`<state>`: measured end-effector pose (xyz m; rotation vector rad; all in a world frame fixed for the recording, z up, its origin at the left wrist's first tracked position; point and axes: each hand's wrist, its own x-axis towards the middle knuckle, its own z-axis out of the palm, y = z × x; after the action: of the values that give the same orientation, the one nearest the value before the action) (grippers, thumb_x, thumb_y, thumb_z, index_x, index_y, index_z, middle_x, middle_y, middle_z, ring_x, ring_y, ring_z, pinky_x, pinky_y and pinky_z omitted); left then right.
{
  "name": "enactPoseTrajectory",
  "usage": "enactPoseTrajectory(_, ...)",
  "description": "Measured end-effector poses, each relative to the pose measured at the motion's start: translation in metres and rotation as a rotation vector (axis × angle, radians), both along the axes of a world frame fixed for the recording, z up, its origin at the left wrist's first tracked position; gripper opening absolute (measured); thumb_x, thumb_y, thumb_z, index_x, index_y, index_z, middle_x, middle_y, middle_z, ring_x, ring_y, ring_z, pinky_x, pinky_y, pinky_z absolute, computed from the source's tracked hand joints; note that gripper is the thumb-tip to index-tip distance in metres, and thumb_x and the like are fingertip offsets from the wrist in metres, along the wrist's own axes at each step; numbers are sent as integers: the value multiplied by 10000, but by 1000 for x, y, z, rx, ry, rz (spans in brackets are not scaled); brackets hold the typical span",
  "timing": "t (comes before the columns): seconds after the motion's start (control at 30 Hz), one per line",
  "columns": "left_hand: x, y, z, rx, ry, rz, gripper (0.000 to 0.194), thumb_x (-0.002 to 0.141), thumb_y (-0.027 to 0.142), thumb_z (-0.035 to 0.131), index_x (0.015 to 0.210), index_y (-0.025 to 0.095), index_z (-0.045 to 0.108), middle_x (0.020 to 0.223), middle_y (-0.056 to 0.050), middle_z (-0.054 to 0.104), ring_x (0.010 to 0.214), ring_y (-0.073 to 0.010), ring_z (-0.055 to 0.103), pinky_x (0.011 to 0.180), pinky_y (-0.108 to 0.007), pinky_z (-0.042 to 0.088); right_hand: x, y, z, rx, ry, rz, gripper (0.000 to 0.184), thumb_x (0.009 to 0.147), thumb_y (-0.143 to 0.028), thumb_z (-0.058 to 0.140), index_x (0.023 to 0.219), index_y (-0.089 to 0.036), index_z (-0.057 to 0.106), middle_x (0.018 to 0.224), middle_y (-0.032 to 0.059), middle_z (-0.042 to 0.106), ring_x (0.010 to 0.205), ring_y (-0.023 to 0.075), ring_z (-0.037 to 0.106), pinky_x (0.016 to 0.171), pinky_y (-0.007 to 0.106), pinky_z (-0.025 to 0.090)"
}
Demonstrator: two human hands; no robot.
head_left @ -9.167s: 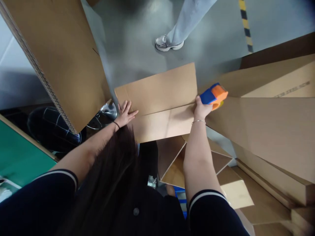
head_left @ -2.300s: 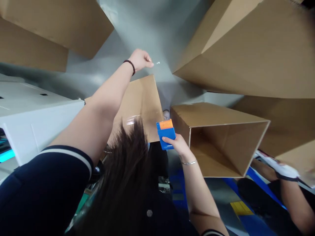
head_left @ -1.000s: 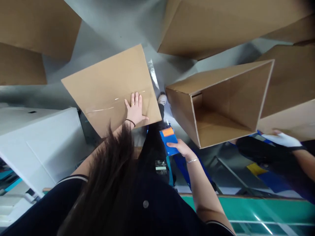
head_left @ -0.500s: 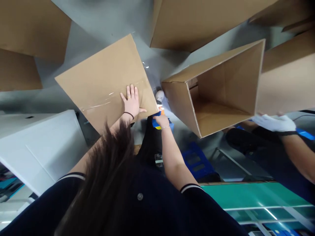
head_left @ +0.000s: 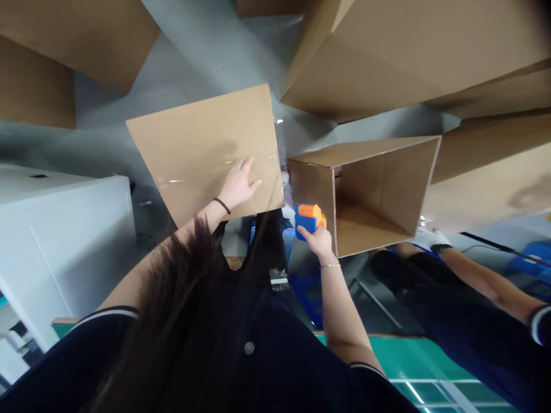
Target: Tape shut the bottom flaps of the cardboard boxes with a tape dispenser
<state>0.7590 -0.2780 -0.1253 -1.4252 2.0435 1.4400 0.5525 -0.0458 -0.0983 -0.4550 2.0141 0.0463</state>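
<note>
A cardboard box [head_left: 206, 132] stands in front of me, a strip of clear tape running across its upper face. Over that face, close to the tape, is my left hand [head_left: 239, 183], empty and with its fingers apart; whether it touches the cardboard I cannot tell. My right hand [head_left: 319, 240] grips a blue and orange tape dispenser [head_left: 307, 219] just off the box's right edge. Beyond the dispenser, on the right, an open cardboard box [head_left: 312, 186] lies with its mouth facing right.
Larger cardboard boxes [head_left: 387, 51] stand at the back right and others [head_left: 73, 40] at the far left. A white cabinet [head_left: 77, 229] is on my left. On the right, a co-worker's gloved hand [head_left: 430, 238] is near the open box. A green-topped table [head_left: 413, 355] lies behind.
My right hand has moved right with the tape dispenser, away from the box edge. My left hand has turned and its fingers are less spread. The view has shifted, and the co-worker's arm has moved.
</note>
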Motion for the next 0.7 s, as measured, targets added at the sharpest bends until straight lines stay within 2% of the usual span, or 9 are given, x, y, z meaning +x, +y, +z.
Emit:
enactPoseTrajectory(0.1, -1, -10, 22, 396, 258, 32, 557, 943, 486, 422, 1367, 143, 535, 1414, -116, 538, 1308, -228, 502, 1107, -343, 388, 18, -13, 41, -171, -159, 160, 379, 716, -571, 719, 805, -209, 655, 751, 67, 664, 789, 287, 653, 834, 427, 519)
enactPoseTrajectory(0.17, 1, -13, 38, 603, 374, 12, 516, 938, 540, 404, 1179, 166, 666, 1245, -84, 662, 1165, -220, 605, 1018, -335, 457, 33, -31, 51, -249, -293, 181, 361, 723, -555, 730, 847, -222, 669, 748, 48, 666, 728, 255, 633, 806, 404, 528)
enactPoseTrajectory(0.2, 4, -13, 46, 657, 390, 0, 502, 923, 556, 425, 1079, 170, 705, 1149, -75, 701, 1090, -219, 637, 971, -334, 479, 39, -40, 51, -261, -329, 186, 351, 722, -544, 739, 852, -225, 672, 743, 42, 666, 714, 245, 626, 799, 396, 531)
enactPoseTrajectory(0.27, 15, -14, 62, 668, 355, 1, 463, 877, 564, 500, 943, 169, 734, 1003, -63, 729, 973, -217, 661, 892, -333, 498, 50, -56, 48, -267, -364, 196, 342, 709, -528, 760, 850, -227, 681, 733, 36, 664, 710, 241, 621, 800, 391, 534)
enactPoseTrajectory(0.37, 35, -15, 73, 626, 277, 95, 379, 818, 521, 588, 871, 179, 743, 922, -54, 730, 902, -214, 659, 843, -341, 501, 63, -72, 41, -253, -462, 176, 352, 695, -527, 775, 834, -213, 696, 736, 37, 674, 719, 248, 629, 795, 402, 538)
enactPoseTrajectory(0.43, 49, -17, 69, 683, 284, 193, 295, 775, 454, 650, 854, 185, 743, 905, -55, 731, 880, -204, 660, 842, -351, 509, 70, -80, 39, -239, -601, 102, 382, 676, -525, 789, 861, -201, 707, 789, 42, 699, 750, 253, 645, 793, 406, 543)
enactPoseTrajectory(0.53, 60, -26, 48, 759, 270, 297, 166, 707, 298, 710, 818, 178, 740, 862, -64, 735, 839, -191, 668, 844, -369, 526, 84, -95, 36, -202, -828, -85, 457, 626, -519, 823, 928, -193, 714, 916, 47, 726, 850, 262, 672, 836, 408, 553)
enactPoseTrajectory(0.63, 58, -56, 23, 678, 170, 241, 65, 710, 212, 702, 748, 174, 739, 804, -57, 732, 840, -201, 682, 850, -391, 540, 98, -116, 28, -152, -907, -300, 525, 611, -522, 839, 999, -193, 708, 1012, 55, 728, 940, 269, 680, 878, 408, 563)
enactPoseTrajectory(0.7, 51, -94, 10, 532, 124, 161, 40, 716, 179, 712, 734, 176, 748, 771, -35, 724, 848, -209, 692, 866, -406, 540, 106, -128, 20, -162, -872, -381, 525, 623, -512, 842, 1015, -190, 705, 1043, 65, 725, 979, 274, 678, 897, 408, 568)
